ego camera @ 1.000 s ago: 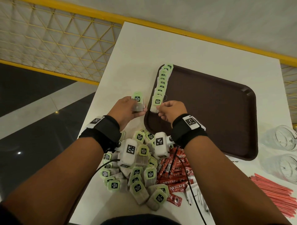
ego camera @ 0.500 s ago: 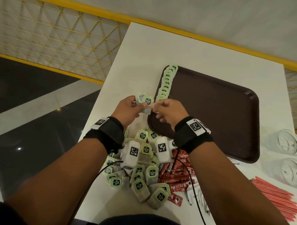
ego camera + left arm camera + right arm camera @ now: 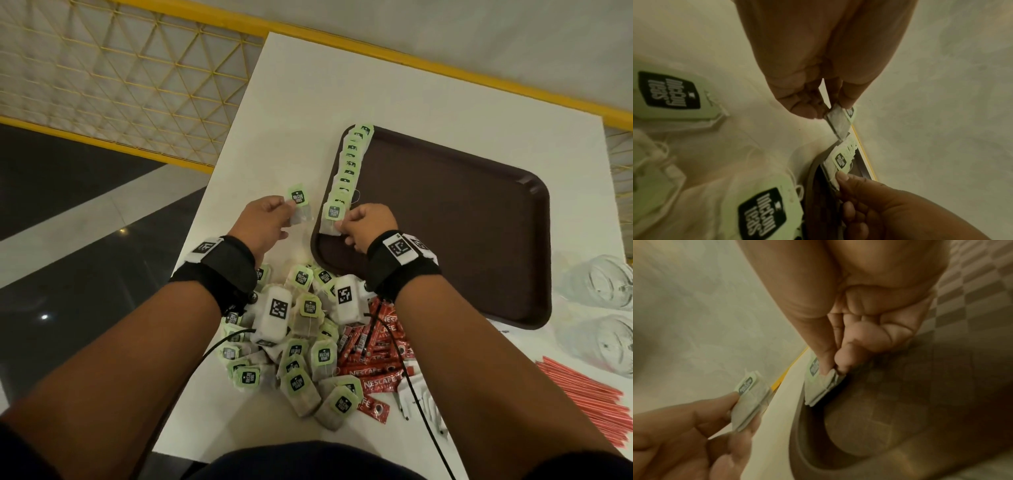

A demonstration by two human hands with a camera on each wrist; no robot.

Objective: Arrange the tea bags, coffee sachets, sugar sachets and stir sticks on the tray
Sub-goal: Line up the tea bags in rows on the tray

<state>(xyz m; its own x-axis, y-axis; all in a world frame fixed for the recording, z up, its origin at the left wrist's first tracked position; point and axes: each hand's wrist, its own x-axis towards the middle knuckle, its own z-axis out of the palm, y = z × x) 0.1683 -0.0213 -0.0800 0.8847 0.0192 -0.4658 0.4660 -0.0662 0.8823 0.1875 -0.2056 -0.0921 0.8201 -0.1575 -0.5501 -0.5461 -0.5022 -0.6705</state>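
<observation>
A brown tray [image 3: 462,219] lies on the white table [image 3: 308,96]. A row of green-tagged tea bags [image 3: 349,164] runs along its left rim. My right hand [image 3: 363,224] pinches a tea bag [image 3: 331,219] at the near end of that row, over the tray's near left corner. My left hand [image 3: 265,222] pinches another tea bag [image 3: 299,207] above the table just left of the tray. In the right wrist view the right-hand tea bag [image 3: 822,386] sits at the tray rim [image 3: 797,426]. In the left wrist view the left-hand tea bag [image 3: 839,121] hangs from my fingertips.
A heap of tea bags [image 3: 301,359] lies under my wrists, with red coffee sachets [image 3: 373,356] and white sachets [image 3: 419,397] to its right. Red stir sticks [image 3: 582,394] lie at the near right. Clear glasses [image 3: 599,284] stand right of the tray. The table's left edge drops off.
My hands were together over one spot; they have parted. The right hand has carried its tea bag onto the near end of the row while the left stays beside the tray holding another.
</observation>
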